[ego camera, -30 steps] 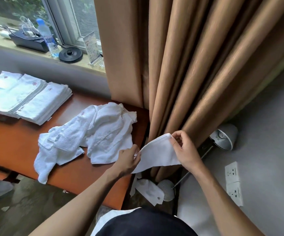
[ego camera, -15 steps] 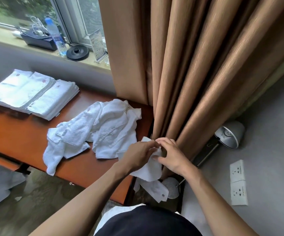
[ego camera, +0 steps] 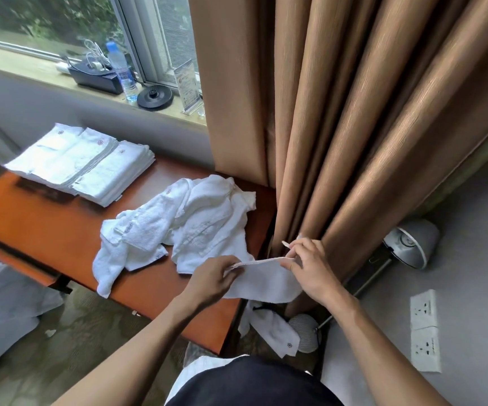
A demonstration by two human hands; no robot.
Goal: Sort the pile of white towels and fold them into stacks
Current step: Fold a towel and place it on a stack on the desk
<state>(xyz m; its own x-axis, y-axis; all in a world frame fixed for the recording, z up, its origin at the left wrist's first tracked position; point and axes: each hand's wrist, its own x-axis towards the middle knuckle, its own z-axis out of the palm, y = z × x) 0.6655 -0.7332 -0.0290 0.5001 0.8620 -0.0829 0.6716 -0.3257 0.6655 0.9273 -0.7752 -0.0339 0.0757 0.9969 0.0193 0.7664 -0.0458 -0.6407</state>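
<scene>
The left hand (ego camera: 213,276) and right hand (ego camera: 310,268) each pinch one end of the small white terry towel (ego camera: 266,284), taut between them. Square its hanging corners before folding it on the orange table (ego camera: 46,224) beside the left hand.

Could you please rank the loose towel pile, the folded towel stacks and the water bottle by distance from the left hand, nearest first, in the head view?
1. Loose towel pile, on the table just beyond the left hand.
2. Folded towel stacks, far left of the table.
3. Water bottle, on the windowsill behind them.
</scene>
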